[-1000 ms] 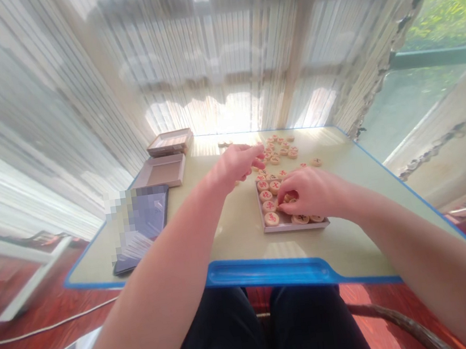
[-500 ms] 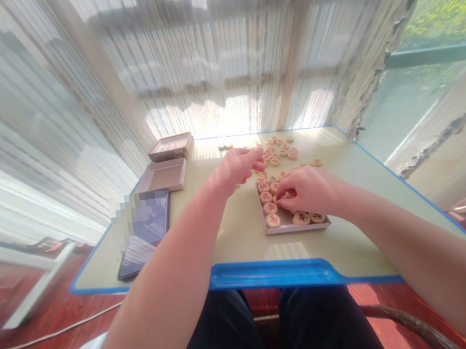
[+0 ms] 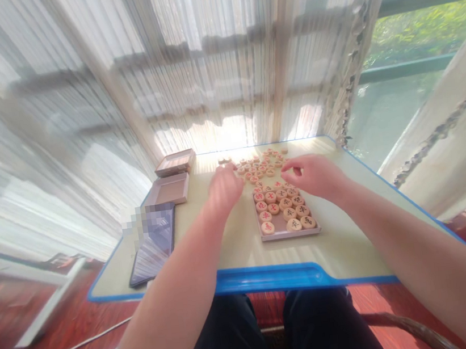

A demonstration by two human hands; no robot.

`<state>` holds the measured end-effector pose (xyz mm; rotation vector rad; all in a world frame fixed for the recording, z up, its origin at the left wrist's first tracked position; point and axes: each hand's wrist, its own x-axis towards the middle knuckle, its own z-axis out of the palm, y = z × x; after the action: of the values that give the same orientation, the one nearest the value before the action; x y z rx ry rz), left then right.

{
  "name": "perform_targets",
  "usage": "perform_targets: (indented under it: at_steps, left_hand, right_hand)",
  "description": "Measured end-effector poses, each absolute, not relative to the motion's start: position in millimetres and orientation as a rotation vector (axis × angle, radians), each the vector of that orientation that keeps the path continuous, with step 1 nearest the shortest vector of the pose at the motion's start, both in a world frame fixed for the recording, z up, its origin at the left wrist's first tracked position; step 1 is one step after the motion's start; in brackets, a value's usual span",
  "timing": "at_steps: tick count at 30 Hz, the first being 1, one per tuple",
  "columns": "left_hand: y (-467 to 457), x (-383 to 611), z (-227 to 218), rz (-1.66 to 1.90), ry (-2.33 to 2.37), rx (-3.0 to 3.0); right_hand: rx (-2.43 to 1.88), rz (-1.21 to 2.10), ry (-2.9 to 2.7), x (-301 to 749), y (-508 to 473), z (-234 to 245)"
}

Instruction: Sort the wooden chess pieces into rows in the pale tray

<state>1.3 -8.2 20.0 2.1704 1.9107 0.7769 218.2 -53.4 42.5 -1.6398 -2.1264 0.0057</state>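
Note:
A shallow grey tray (image 3: 289,232) lies on the table, holding round wooden chess pieces (image 3: 282,205) marked in red and black. Several more loose pieces (image 3: 258,166) are scattered beyond it, toward the curtain. My left hand (image 3: 224,188) hovers just left of the tray's far end, close to the loose pieces; it is smeared by motion and its fingers are unclear. My right hand (image 3: 317,176) is raised over the tray's far right corner, with its index finger and thumb loosely apart and nothing visible between them.
The table (image 3: 234,251) is pale with a blue rim. At its left lie a dark phone or tablet (image 3: 153,239), an open grey box half (image 3: 168,190) and another box part (image 3: 175,162). A sheer curtain (image 3: 203,75) hangs right behind. My dark-trousered legs are below.
My right hand has lifted off the tray and moved back and right, uncovering the pieces in it. My left hand has drawn back from the loose pieces. The camera has tilted up.

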Motion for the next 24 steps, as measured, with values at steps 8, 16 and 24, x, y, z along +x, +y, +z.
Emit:
perform_targets:
  at_steps: [8,16,24]
  left_hand:
    - [-1,0,10,0.547,1.793,2.171]
    - [2,5,11,0.637,1.703,2.294]
    - [11,5,1,0.634,1.340,2.438]
  right_hand:
    - [-2.065,0.122,-1.989,244,-20,15]
    - [-1.961,0.216,-2.071,236,-25,19]
    - [-1.664,0.199,-2.188,232,-23,14]
